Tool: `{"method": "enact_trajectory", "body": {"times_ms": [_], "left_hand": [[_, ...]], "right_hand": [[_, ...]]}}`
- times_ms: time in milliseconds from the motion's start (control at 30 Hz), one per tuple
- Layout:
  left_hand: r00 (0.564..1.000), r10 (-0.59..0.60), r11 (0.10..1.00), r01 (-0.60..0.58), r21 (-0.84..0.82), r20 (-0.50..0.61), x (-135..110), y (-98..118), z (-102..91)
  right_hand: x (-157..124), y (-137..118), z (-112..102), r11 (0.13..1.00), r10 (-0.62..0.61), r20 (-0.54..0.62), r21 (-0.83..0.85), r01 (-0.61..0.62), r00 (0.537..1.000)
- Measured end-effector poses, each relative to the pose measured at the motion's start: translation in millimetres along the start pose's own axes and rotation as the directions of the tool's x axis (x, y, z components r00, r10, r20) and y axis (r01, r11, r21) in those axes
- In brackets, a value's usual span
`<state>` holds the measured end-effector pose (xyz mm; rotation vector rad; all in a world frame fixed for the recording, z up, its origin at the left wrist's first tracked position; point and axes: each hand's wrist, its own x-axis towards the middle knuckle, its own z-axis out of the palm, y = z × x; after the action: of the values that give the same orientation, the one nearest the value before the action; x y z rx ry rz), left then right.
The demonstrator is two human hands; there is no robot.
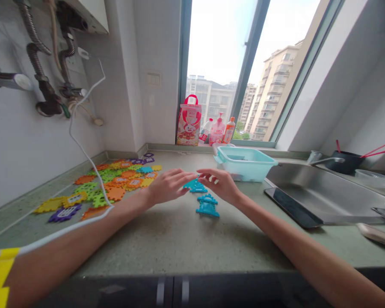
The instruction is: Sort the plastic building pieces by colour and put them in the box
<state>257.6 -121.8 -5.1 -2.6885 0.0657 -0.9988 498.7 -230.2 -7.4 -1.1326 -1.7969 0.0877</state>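
Note:
Both hands hover over the middle of the counter, fingertips almost meeting. My left hand (170, 186) is open, its fingers stretched to the right and its thumb apart below. My right hand (220, 185) points left with loosely bent, parted fingers and holds nothing I can see. Between and just behind them is a blue plastic interlocking piece (196, 185), partly covered by the fingers; whether a fingertip touches it I cannot tell. Closer to me, a second blue interlocking piece (208, 205) with toothed edges rests on the counter, apart from both hands.
Many coloured interlocking pieces (115, 193) spread across the counter's left side, a white cable (94, 171) crossing them. A turquoise basin (248, 164) stands behind my right hand. Right of it are a dark phone (291, 207) and a steel sink (324, 196). Bottles (217, 131) line the windowsill.

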Motion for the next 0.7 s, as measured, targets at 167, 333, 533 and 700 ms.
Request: {"method": "enact_trajectory", "body": {"times_ms": [167, 333, 533, 700], "left_hand": [[0.997, 0.050, 0.997, -0.054, -0.055, -0.060, 8.6, 13.8, 2.6], [0.993, 0.018, 0.997, -0.026, -0.073, -0.115, 4.7, 7.3, 0.5], [0.982, -0.153, 0.987, 0.147, -0.062, -0.108, 4.8, 12.6, 10.5], [0.938, -0.346, 0.938, 0.345, -0.016, -0.016, 0.4, 14.4, 23.3]], "right_hand": [[-1.8, -15.9, 6.4, 0.996, 0.069, -0.028, 0.063, -0.067, 0.997], [2.0, -9.8, 1.3, 0.979, 0.126, -0.014, 0.163, -0.122, 0.992], [7.6, 16.4, -3.5, 0.936, 0.216, -0.020, 0.289, -0.201, 0.976], [9.0, 43.7, -16.4, 0.958, 0.252, -0.118, 0.169, -0.231, 0.960]]}}
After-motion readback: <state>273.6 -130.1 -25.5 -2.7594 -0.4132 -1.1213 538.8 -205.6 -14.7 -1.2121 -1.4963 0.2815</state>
